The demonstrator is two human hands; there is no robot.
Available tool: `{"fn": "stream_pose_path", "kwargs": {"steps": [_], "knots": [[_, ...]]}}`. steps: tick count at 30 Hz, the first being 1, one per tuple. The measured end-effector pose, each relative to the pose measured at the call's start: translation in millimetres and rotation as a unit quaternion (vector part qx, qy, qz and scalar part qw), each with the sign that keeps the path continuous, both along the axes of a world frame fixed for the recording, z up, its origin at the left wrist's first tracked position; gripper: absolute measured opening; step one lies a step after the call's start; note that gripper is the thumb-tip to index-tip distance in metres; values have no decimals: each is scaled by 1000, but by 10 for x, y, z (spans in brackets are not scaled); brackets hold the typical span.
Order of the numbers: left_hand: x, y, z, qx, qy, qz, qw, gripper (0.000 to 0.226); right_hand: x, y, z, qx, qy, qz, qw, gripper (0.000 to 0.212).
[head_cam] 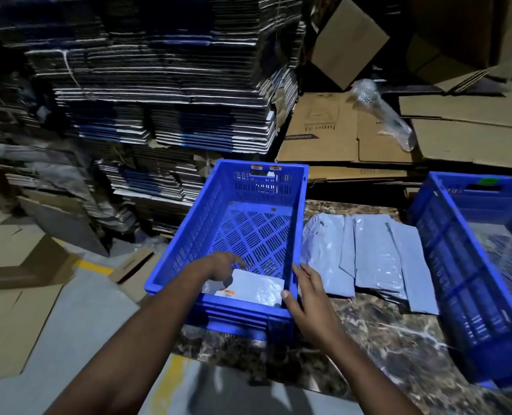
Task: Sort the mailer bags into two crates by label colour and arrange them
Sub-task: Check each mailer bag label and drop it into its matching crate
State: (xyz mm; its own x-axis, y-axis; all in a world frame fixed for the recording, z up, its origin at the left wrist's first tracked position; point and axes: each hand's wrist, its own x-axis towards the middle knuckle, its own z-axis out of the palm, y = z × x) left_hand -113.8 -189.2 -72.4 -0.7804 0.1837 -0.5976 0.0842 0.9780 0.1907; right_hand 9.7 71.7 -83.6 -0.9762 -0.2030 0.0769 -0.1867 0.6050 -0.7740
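Observation:
A blue perforated crate stands on the marble table's left end, with orange stickers on its far wall. A grey mailer bag with an orange label lies at the crate's near end. My left hand reaches inside and rests on that bag's far left corner, fingers bent down onto it. My right hand sits at the crate's near right corner, thumb over the rim touching the bag's edge. Several grey mailer bags lie face down between the two crates. A second blue crate, with a green sticker, stands on the right.
Tall stacks of flattened cartons rise behind the left crate. Flat brown cardboard sheets and a crumpled clear plastic wrap lie behind the table. Loose cardboard pieces cover the floor to the left. The marble tabletop shows in front.

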Motion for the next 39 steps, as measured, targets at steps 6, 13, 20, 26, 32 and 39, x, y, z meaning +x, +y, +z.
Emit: {"fn": "stream_pose_path", "kwargs": {"steps": [6, 13, 20, 26, 32, 39], "knots": [[201, 821, 436, 203, 238, 30, 949, 48, -257, 647, -133, -44, 23, -116, 992, 45], [293, 1767, 207, 173, 316, -26, 932, 67, -515, 1713, -256, 32, -21, -314, 949, 31], [247, 1888, -39, 76, 335, -45, 938, 69, -796, 2269, -558, 220, -125, -287, 924, 24], [255, 1938, -41, 44, 353, -51, 933, 67, -892, 2382, -548, 231, -114, -294, 921, 29], [265, 1942, -27, 52, 361, -47, 930, 62, -809, 2514, -368, 169, -42, -357, 918, 26], [493, 2092, 214, 211, 328, 12, 921, 42, -189, 2377, 246, -162, 59, -352, 920, 32]]}}
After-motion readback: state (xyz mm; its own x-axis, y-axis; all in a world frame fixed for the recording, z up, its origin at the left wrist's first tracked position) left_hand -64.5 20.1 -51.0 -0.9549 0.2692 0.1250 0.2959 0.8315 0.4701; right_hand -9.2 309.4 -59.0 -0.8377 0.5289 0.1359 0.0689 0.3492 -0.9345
